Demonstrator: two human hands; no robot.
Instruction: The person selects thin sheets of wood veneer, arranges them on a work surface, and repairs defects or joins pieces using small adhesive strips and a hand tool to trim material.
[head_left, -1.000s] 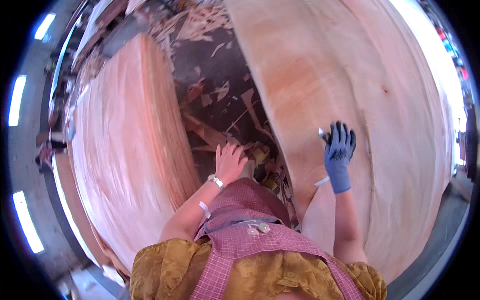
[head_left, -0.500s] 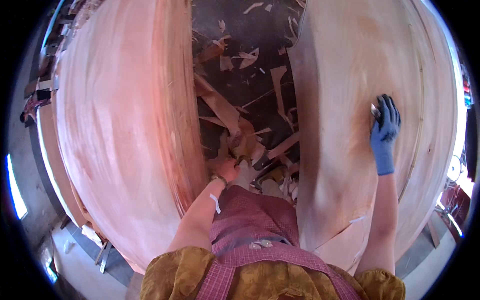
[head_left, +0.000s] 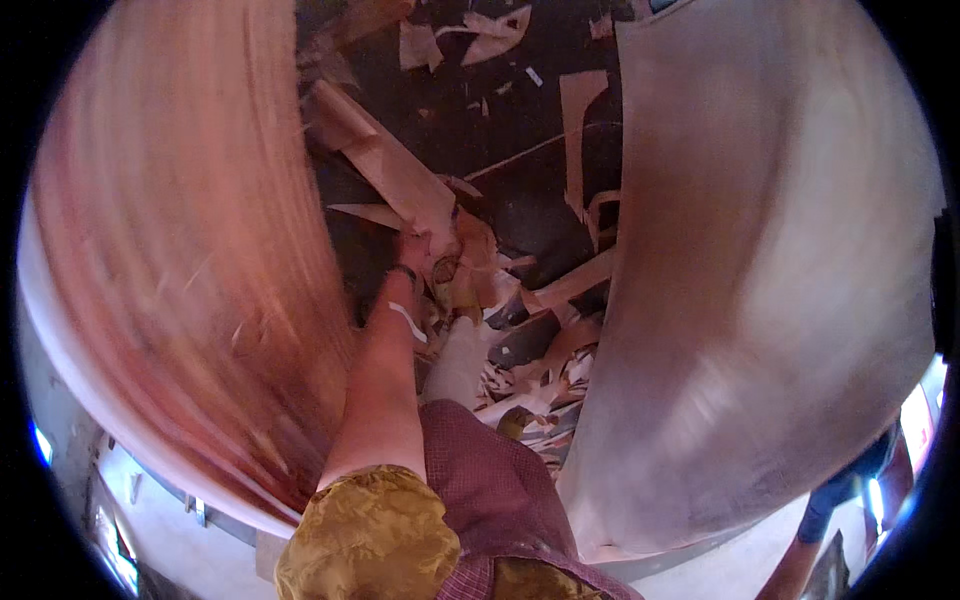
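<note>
My bare left hand (head_left: 418, 250), with a dark band at the wrist, reaches down between two large pale wood veneer stacks. It is at the lower end of a long veneer strip (head_left: 375, 150) among torn scraps; its fingers blend into the wood, so their grip is unclear. My right hand (head_left: 850, 478), in a blue glove with dark fingers, is out at the lower right rim, beside the right veneer stack (head_left: 740, 300). Its fingers are dark and partly hidden, and anything in them cannot be made out. The left veneer stack (head_left: 180, 250) shows a reddish, layered side.
Loose veneer scraps (head_left: 545, 375) lie around my feet on the dark floor (head_left: 520, 200). Another narrow veneer piece (head_left: 578, 140) lies near the right stack. Both tall stacks close in on either side of my legs.
My left hand has gone farther down and forward, to the veneer strip. My right hand has left the top of the right stack for the lower right rim. The view has shifted.
</note>
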